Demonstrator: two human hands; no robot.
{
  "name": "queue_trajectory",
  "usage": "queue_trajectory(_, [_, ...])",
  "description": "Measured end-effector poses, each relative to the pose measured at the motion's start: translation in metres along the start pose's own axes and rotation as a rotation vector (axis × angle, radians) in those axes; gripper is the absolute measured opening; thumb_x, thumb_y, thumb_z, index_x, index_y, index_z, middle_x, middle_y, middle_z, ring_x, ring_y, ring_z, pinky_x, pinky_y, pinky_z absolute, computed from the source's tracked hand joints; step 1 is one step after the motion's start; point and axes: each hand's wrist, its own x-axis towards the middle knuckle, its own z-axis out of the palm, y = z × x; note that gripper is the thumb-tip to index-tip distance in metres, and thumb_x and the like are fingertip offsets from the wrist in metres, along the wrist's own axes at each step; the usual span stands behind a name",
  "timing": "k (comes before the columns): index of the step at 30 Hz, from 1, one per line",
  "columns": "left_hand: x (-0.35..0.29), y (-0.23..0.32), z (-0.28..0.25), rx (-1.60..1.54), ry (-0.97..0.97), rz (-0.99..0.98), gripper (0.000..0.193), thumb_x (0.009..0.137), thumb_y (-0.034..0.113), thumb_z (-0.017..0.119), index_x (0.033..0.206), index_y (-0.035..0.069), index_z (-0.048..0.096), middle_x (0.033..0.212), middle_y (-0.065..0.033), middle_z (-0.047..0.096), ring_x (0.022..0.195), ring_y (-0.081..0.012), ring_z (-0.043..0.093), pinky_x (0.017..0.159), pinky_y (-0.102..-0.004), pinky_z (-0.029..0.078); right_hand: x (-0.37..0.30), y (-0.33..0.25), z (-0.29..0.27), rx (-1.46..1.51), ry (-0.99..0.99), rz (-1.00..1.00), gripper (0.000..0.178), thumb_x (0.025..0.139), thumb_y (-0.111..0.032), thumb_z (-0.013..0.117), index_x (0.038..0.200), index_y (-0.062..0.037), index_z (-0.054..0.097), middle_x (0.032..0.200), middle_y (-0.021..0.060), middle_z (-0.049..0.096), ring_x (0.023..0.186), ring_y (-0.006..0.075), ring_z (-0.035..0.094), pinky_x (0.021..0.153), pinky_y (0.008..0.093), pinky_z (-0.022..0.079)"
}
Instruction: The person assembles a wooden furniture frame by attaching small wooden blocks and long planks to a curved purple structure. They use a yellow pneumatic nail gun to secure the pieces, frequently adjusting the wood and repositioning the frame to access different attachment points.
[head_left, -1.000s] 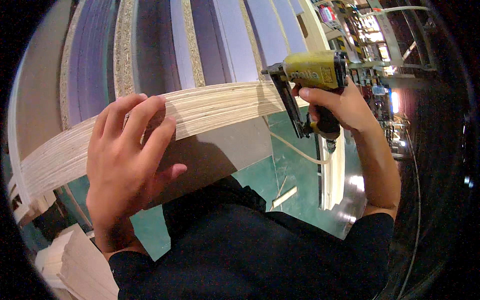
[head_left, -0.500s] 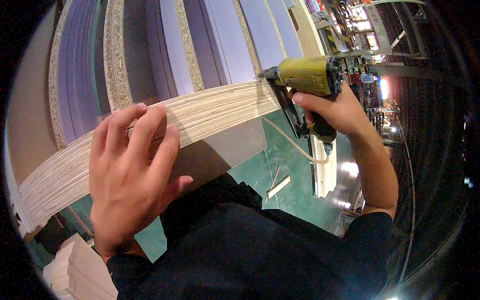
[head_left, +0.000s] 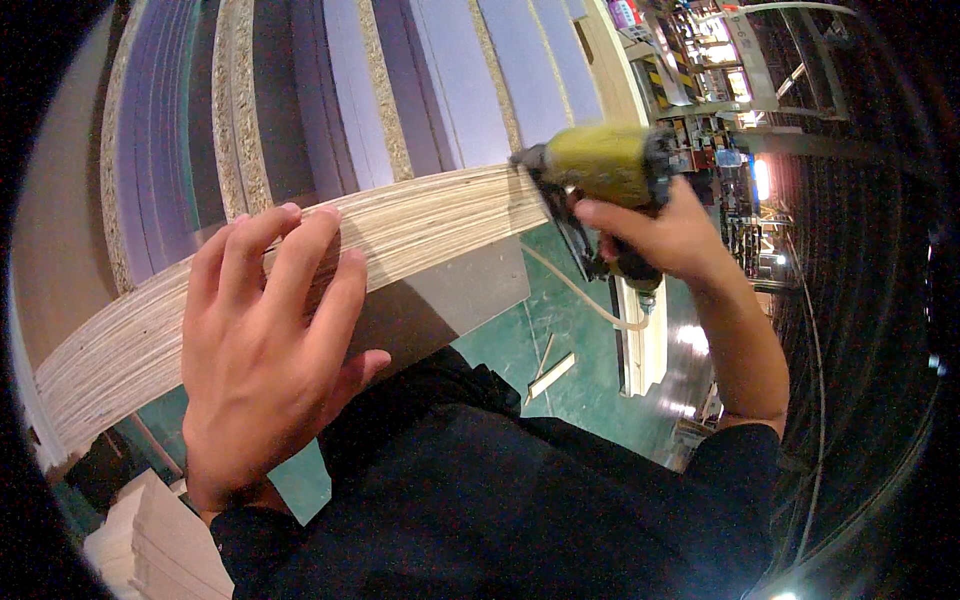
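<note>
Pale laminated beam (head_left: 430, 228) with a yellow-and-black nail gun (head_left: 600, 168) at its right end: compared with the preceding views, the gun sits slightly lower and farther left, its nose now at the beam's upper edge, close to the end of a chipboard panel (head_left: 492, 85). The tool's body is blurred, which suggests a small shift in its placement along the beam, whereas the left hand (head_left: 265, 350) keeps its place; contact between nose and wood cannot be confirmed. The right hand (head_left: 650, 235), right of the beam, has its fingers wrapped around the gun's grip, the forearm rising from below. The left hand lies across the beam's left half, palm down, fingers loosely spread and bent over the upper edge, thumb apart below the lower edge.
</note>
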Motion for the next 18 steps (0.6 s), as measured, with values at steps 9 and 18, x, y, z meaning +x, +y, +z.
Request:
queue_trajectory(9, [-0.001,0.001,-0.002,0.001,0.002,0.001,0.068,0.053,0.031,0.087,0.111,0.005,0.066,0.13,-0.0112,0.056,0.122,-0.0337,0.052,0.101,-0.0515,0.043,-0.001,-0.01,-0.004,0.067,0.046,-0.062,0.044,0.085,-0.023,0.083,0.122,-0.0062,0.067,0.088,0.0017,0.071,0.062,0.0101,0.062,0.056,0.0285,0.053])
queue_trajectory(18, [-0.003,0.0,-0.003,-0.008,0.002,-0.011,0.067,0.053,0.032,0.087,0.11,0.005,0.066,0.129,-0.0108,0.057,0.122,-0.0331,0.052,0.101,-0.0508,0.043,0.0,-0.01,-0.003,0.024,0.064,-0.087,0.042,0.086,-0.021,0.082,0.122,-0.0064,0.066,0.091,0.003,0.071,0.063,0.0108,0.064,0.059,0.029,0.054])
